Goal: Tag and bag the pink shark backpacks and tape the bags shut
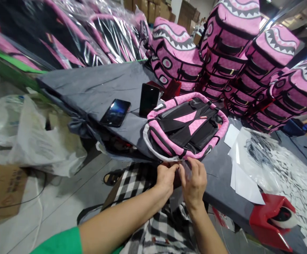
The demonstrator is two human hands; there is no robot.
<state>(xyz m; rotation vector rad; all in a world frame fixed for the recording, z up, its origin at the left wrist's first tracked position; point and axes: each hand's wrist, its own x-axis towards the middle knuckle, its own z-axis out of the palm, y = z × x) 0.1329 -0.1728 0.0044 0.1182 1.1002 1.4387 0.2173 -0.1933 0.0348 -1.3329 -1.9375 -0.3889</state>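
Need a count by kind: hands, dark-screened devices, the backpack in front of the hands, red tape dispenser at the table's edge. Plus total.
Hands: 2 (left hand, right hand)
Dark-screened devices: 2 (flat device, upright device)
Pink-and-black backpack: 1
Red tape dispenser: 1
Total: 6

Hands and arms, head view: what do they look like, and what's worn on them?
The left hand and right hand wear no gloves; no watch or bracelet shows. A green sleeve covers part of the left arm; the right arm shows none.
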